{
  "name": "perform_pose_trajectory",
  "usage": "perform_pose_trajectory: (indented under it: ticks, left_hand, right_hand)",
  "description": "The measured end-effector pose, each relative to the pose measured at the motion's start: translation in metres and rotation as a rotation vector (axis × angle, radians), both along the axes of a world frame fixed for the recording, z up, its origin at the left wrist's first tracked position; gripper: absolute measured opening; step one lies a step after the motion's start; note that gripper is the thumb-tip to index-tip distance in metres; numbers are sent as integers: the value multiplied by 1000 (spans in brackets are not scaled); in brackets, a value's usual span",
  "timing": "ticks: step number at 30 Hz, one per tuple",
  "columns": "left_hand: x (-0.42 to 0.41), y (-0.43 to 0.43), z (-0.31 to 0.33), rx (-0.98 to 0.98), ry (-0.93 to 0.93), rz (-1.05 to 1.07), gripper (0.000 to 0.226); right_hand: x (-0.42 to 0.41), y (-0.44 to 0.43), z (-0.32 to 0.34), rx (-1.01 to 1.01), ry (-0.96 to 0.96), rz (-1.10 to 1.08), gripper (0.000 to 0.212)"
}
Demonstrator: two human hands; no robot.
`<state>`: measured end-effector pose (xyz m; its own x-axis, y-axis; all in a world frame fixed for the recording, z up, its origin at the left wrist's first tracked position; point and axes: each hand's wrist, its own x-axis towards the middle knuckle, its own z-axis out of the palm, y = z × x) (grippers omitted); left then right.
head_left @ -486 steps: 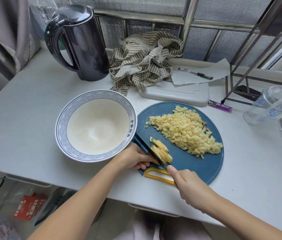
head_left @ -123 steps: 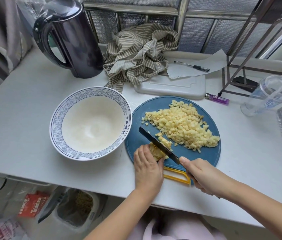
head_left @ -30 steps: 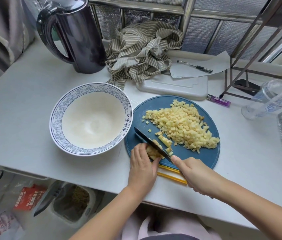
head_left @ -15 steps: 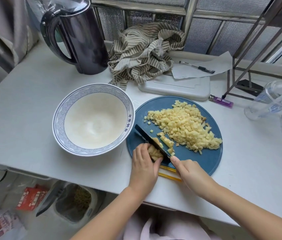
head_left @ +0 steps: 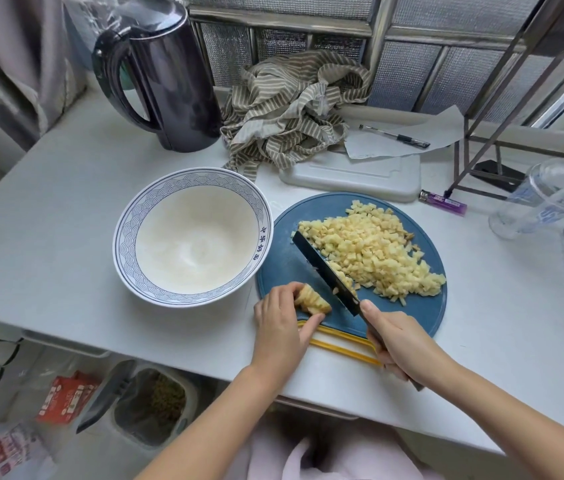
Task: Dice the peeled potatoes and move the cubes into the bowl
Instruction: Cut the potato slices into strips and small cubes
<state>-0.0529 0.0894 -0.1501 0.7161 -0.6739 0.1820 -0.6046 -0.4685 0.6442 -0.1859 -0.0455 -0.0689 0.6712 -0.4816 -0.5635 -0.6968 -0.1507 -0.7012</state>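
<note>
Left hand [head_left: 280, 323] sits at the near left edge of the round blue cutting board [head_left: 280, 265], thumb and fingers clamped on 1 potato piece [head_left: 311, 301]. The piece is pale yellow, browned at the edges, scored with parallel cut lines, and lies on its side on the board. Right hand [head_left: 401, 344] is wrapped tight round the handle of a dark knife [head_left: 323, 270], 1 fingertip at the blade's base. The blade runs diagonally, tip far left, its flat side against the near left edge of the diced cubes [head_left: 377, 251]. The cubes are small, pale yellow, a few brownish, heaped in 1 pile on the right half of the board; some stick to the blade. The knife is just right of the held piece, not touching it. The board's yellow handle [head_left: 339, 344] points near. The bowl [head_left: 124, 237], with a blue wave-pattern rim and white inside, stands just left of the board on the white table [head_left: 48, 220]. Far side: black kettle [head_left: 169, 74], striped cloth [head_left: 294, 105], white tray [head_left: 353, 178], pen [head_left: 394, 136] on paper, purple lighter [head_left: 443, 202].
</note>
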Motion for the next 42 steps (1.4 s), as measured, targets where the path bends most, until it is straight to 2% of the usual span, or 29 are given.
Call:
perform_pose_trajectory:
  ticks: [10,14,19,25,28,36,42]
  left_hand:
    - [4,-5,3,-77,107,-14,53]
    - [6,-2,5,-101,107,-39,44]
    - [7,-2,8,-110,118,-50,40]
    - [9,-4,8,-116,120,-64,38]
    - [9,-4,9,-120,116,-65,38]
    - [9,-5,6,-142,110,-77,40]
    - [8,-6,2,-155,93,-74,41]
  right_hand:
    - [1,8,20,5,26,70,59]
    - [3,10,22,-16,50,78,58]
    - [6,12,26,-26,113,87,58]
    - [13,7,29,-65,206,153,70]
    - [15,9,32,-110,235,179,65]
    - [16,11,29,-139,253,197,63]
    - [13,14,11,-180,174,186,58]
